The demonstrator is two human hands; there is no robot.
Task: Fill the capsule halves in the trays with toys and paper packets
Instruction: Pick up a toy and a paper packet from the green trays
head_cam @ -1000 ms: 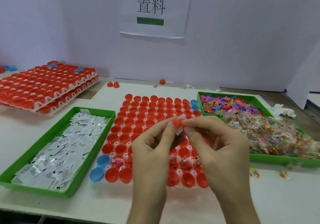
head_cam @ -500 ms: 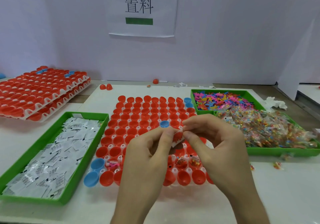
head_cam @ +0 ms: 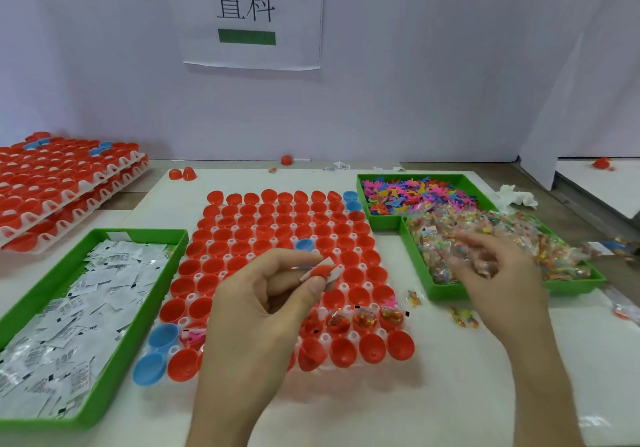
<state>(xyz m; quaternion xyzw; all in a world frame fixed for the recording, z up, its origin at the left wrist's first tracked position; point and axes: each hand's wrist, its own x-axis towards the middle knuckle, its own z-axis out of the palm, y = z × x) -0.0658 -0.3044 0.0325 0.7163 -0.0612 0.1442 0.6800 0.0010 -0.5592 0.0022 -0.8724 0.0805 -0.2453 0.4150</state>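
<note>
Table (head_cam: 450, 394): white, carried everything logged here. Capsule tray (head_cam: 353, 335) lay directly beneath the left-hand grip. Its red capsule halves (head_cam: 322, 230) were mostly unfilled. A few filled halves (head_cam: 363, 320) sat just below and to the right of the pinch, each with a small bagged piece inside. Long green tray (head_cam: 114, 370) of paper packets (head_cam: 100, 294) sat to the left of the grip, apart from it. Second green tray (head_cam: 446, 292), heaped with bagged toys (head_cam: 450, 235), sat to the right of the grip, under the right hand. Left hand (head_cam: 263, 311) was raised above the capsule tray, thumb and forefinger closed in a pinch on one white packet (head_cam: 330, 275) together with a small orange toy (head_cam: 320, 270); its other fingers were curled. Right hand (head_cam: 495, 273) hung over the bagged toys with fingers loosely bent and motion-blurred; could not tell whether it held anything.
</note>
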